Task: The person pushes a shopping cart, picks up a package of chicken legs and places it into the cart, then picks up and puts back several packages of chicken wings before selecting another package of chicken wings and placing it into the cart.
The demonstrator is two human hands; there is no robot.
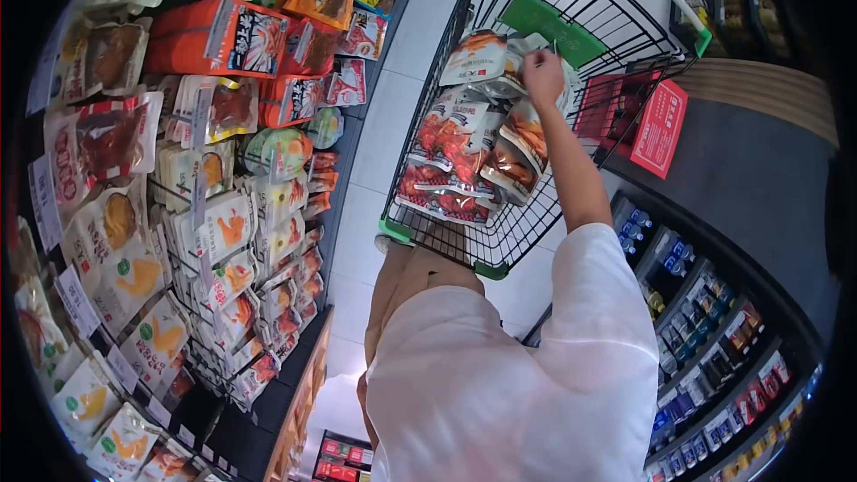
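Observation:
My right hand [543,78] reaches into the shopping cart [509,268], fingers curled at the top edge of a pale food pouch [566,89]. The hand covers part of that pouch. Close beside it lies a white pouch [473,58] with a picture of browned food. Below are a tilted brown-and-white pouch [518,156] and several packs of red food [446,147], piled together on the wire bottom. Only a sliver of my left arm shows beside my white shirt; my left hand is out of sight.
On the left, a shelf rack holds hanging food pouches [228,228] and orange-red packs [214,36], with price tags [79,301] along it. To the right are a dark counter [750,152], a red sign [661,129] and shelves of bottles [678,259]. Pale floor tiles [384,116] run between.

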